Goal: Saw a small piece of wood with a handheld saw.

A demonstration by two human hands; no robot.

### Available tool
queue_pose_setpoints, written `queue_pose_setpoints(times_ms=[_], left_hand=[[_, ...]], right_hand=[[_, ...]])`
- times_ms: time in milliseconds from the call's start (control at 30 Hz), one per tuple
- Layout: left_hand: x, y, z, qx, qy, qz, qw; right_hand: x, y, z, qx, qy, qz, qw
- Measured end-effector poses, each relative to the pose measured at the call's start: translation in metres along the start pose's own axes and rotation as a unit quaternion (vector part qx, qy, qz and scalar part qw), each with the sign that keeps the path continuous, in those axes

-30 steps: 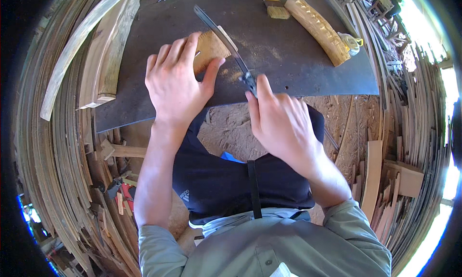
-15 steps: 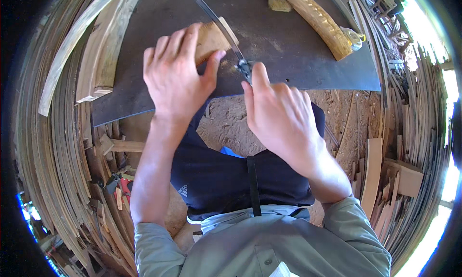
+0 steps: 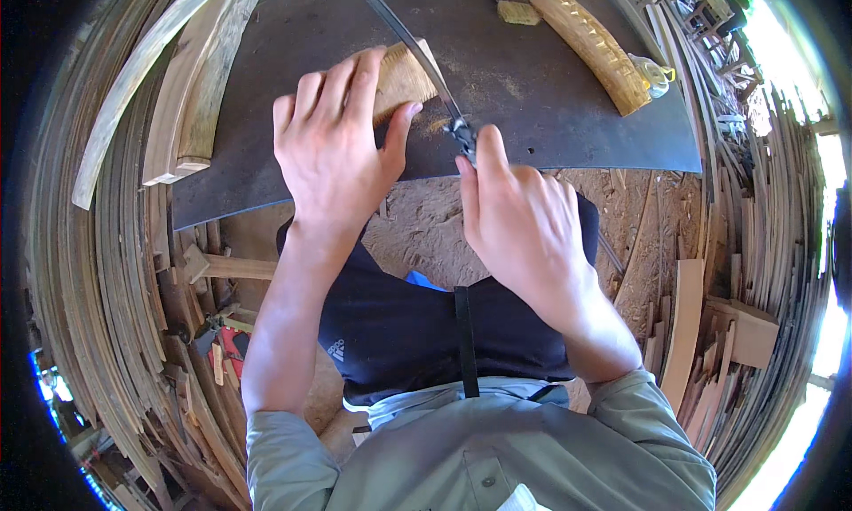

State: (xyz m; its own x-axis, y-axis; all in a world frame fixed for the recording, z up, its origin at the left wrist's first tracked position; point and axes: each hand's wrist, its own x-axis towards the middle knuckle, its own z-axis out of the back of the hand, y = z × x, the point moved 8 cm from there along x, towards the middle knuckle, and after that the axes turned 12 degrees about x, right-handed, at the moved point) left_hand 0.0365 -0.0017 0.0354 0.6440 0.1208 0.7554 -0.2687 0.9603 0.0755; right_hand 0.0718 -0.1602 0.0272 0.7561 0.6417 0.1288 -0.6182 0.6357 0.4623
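Note:
My left hand [image 3: 333,147] is closed around a short block of pale wood [image 3: 404,81], pinning it to the dark tabletop. Its fingers lie over the block's left side, and the thumb presses the near edge. In my right hand [image 3: 524,214] is the dark handle of a saw [image 3: 404,36], index finger stretched forward along it. The long, narrow blade runs away and to the left, lying across the block's right end. How deep the blade sits in the wood is hard to tell. Pale sawdust is scattered right of the block. Most of the handle is hidden under my hand.
A curved, notched log [image 3: 590,50] lies at the table's far right beside a clear plastic container [image 3: 652,74] and a brush [image 3: 516,11]. Long timbers [image 3: 197,94] rest along the left side. Stacked wooden strips [image 3: 98,280] flank me; the tabletop's near edge [image 3: 621,168] faces my legs.
Both hands have shifted slightly right and nearer, with the saw and the block. The blade has slid back a little and still crosses the block's right end.

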Motion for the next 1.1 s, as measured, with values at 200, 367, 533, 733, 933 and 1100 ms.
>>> queue_pose_setpoints(times_ms=[200, 367, 533, 733, 933, 1100], left_hand=[[0.003, 0.006, -0.005, -0.013, 0.001, -0.002, 1.000], [0.006, 0.005, -0.003, 0.002, -0.010, -0.024, 1.000], [0.007, 0.008, -0.004, -0.008, 0.022, -0.005, 1.000], [0.005, 0.010, -0.008, -0.017, 0.012, -0.004, 1.000], [0.008, 0.010, -0.005, -0.033, 0.020, -0.008, 0.999], [0.007, 0.000, -0.002, -0.004, 0.024, -0.015, 1.000]], right_hand=[[0.003, 0.000, -0.003, 0.015, -0.011, 0.013, 1.000], [0.012, 0.011, -0.005, 0.001, -0.045, 0.075, 0.996], [-0.011, 0.003, 0.007, 0.042, 0.014, 0.000, 0.999], [0.017, 0.001, 0.000, 0.029, -0.035, 0.048, 0.998], [-0.017, -0.009, 0.003, 0.010, 0.056, -0.048, 0.997], [0.014, 0.013, 0.017, 0.013, -0.038, 0.069, 0.997]])
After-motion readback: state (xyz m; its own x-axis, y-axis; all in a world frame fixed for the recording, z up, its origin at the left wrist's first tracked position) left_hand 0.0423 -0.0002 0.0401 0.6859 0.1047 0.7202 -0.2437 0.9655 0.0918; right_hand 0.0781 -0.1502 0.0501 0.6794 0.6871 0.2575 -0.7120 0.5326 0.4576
